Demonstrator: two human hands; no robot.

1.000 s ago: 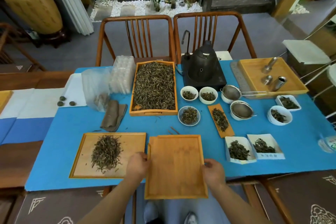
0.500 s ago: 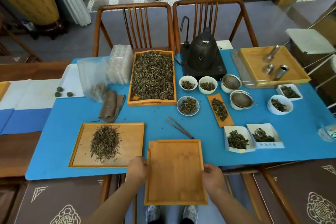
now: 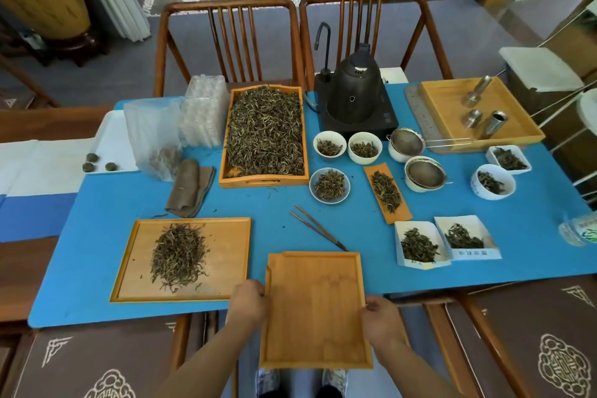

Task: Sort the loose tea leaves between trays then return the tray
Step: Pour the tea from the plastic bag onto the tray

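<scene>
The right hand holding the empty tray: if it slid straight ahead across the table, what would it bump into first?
Probably the white paper dish of dark tea leaves. The right hand grips the empty tray at its right edge, with only bare blue mat before that dish. Depth is hard to judge.

Table cloth (image 3: 106, 203) – bright blue, plain. Empty tray (image 3: 315, 310) at bottom centre: honey-orange bamboo w/ faint grain; tray at lower left (image 3: 226, 255) same tone, its tea pile (image 3: 179, 257) olive-brown w/ pale strands. Big tray (image 3: 263, 182) at centre – orange rim, leaves dark green-brown. Kettle (image 3: 353, 90) matte black. Bowls (image 3: 329, 186) white. Folded cloth (image 3: 190, 187) grey-brown. Seat cushions (image 3: 533, 349) at bottom corners – dark brown w/ cream scroll motifs.
</scene>
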